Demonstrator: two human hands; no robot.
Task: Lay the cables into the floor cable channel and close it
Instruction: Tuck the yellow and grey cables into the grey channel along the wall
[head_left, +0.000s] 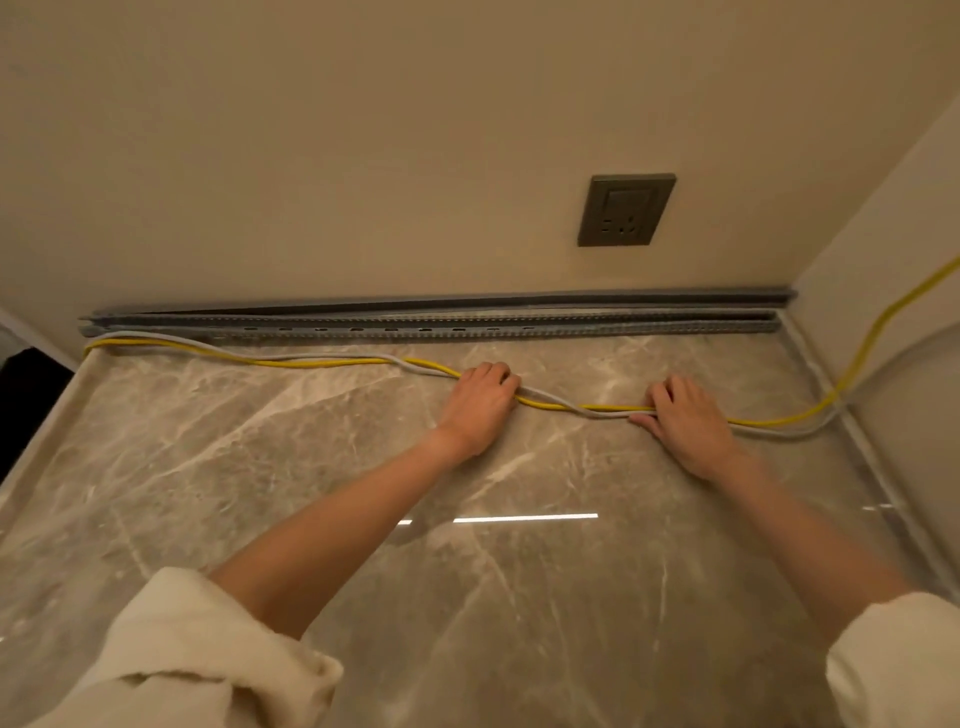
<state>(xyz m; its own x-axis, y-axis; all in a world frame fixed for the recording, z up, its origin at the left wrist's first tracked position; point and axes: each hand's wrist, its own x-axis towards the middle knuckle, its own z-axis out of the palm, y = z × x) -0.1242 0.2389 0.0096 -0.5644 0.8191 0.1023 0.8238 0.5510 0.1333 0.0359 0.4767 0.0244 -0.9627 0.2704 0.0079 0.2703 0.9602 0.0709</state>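
I see left hand (480, 402) fingers curled over yellow cable (332, 362) and grey cable (291, 357) | right hand (685, 415) likewise, clamped on both | cable channel (431, 327) beyond fingertips — open, cables outside on floor (311, 467)

We look down on a glossy grey marble floor (311, 467) that mirrors a strip of light (524, 518). Cream walls (363, 156) meet in the right corner, and a grey socket (626, 209) sits low on the far one.
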